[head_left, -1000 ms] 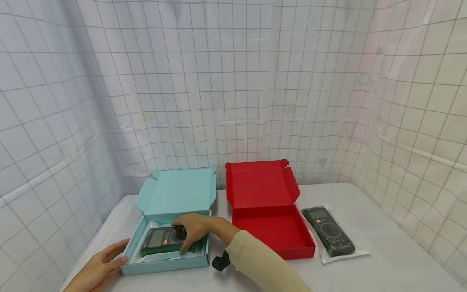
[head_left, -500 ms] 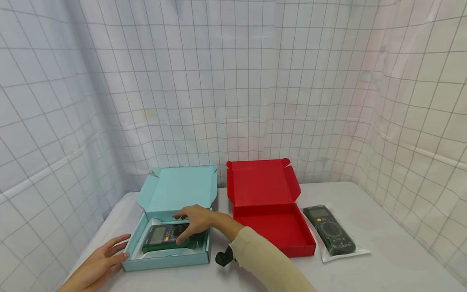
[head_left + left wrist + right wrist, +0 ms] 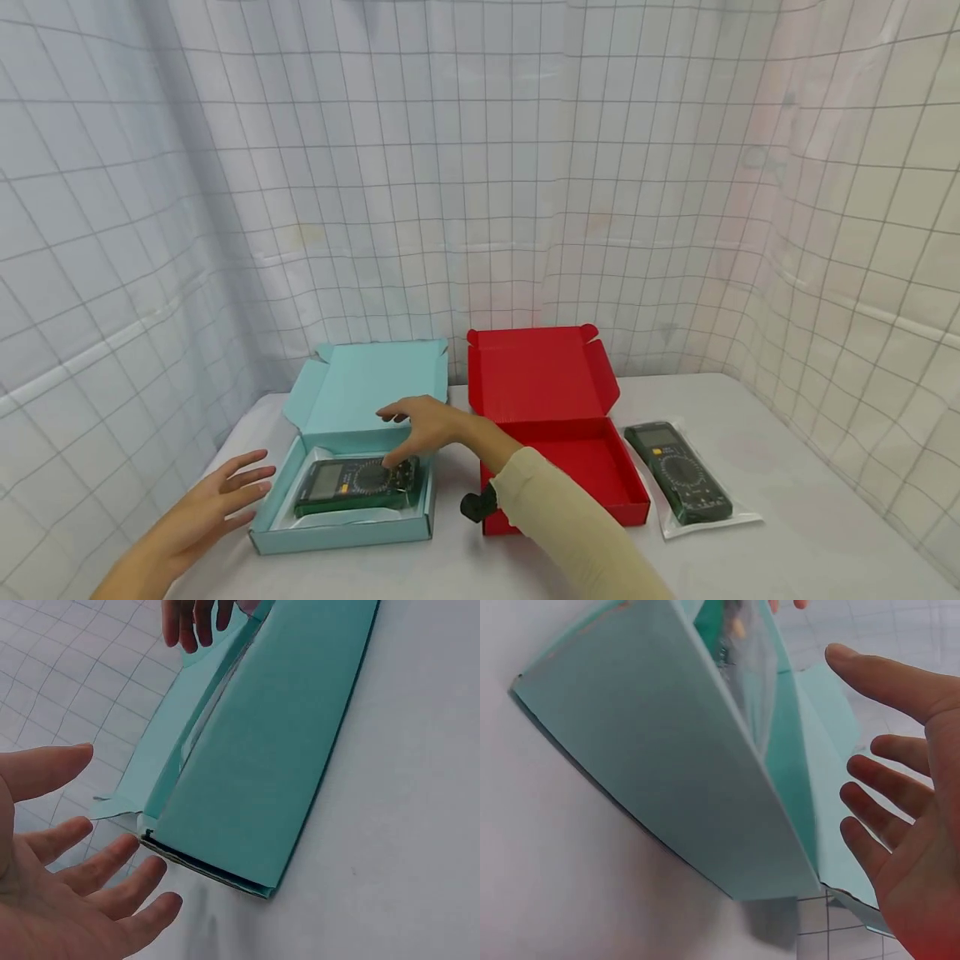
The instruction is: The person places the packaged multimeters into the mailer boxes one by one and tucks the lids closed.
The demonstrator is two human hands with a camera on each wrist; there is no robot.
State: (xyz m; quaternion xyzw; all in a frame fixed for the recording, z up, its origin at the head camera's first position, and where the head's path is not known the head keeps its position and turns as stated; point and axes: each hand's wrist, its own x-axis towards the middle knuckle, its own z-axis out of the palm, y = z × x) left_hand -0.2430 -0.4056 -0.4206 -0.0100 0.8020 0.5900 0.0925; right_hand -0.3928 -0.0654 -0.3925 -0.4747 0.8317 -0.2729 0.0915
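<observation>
Multimeter (image 3: pixel 352 486), dark green and sealed in a clear bag, is found lying flat inside the light-blue box (image 3: pixel 341 533) at the near left of the table (image 3: pixel 787 550), display end toward the left. That box is open, its lid standing against the gridded backdrop. The right hand (image 3: pixel 420 429) is seen above the right end of the bagged meter with fingers spread and straight; nothing is gripped, and contact by the fingertips cannot be confirmed from the head view. The left hand (image 3: pixel 206 512) is held apart from the box's left wall, fingers splayed and empty, which is borne out by the left wrist view (image 3: pixel 67 885). A red box (image 3: pixel 558 492) stands just to the right, lid up and tray bare so far as visible. A second bagged multimeter (image 3: pixel 678 482) lies on the table right of the red box, well apart from both hands. It is judged that one meter is placed in its box, while closing of the blue lid, placing of the second meter and closing of the red box remain outstanding.
</observation>
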